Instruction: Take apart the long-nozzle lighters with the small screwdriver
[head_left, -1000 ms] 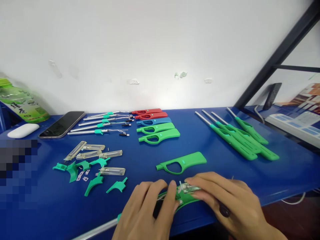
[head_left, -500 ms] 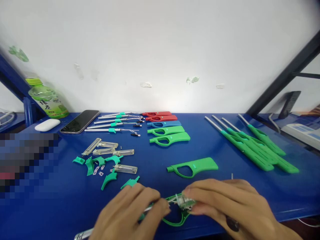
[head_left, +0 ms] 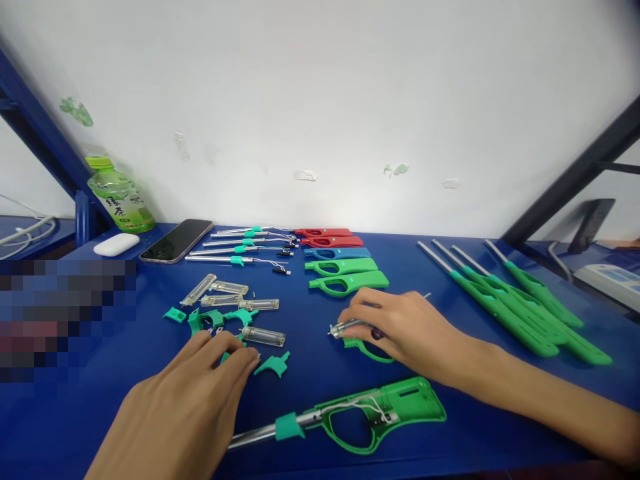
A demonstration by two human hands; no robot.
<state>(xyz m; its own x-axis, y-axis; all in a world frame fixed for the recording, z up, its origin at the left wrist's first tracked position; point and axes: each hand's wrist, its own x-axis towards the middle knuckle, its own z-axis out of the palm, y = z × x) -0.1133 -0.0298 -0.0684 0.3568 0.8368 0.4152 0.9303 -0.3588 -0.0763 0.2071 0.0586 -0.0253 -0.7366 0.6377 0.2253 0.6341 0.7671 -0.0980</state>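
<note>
My right hand is closed on a clear lighter fuel tank, above a green handle shell that it partly covers. A dark round end and thin metal shaft also show at this hand, perhaps one slim tool. My left hand has its fingertips pinched together, a tiny pale bit at the tips, beside a teal trigger and another clear tank. In front lies an open green lighter half with a metal tube, teal collar and white wires.
Several clear tanks and teal triggers lie left. Behind are metal tubes with wires and red, blue and green shells. Assembled green lighters lie right. A phone, white case and bottle stand back left.
My right hand has moved up and away from the open lighter half with the clear tank. My left hand has let go of the tube and moved left to the small parts.
</note>
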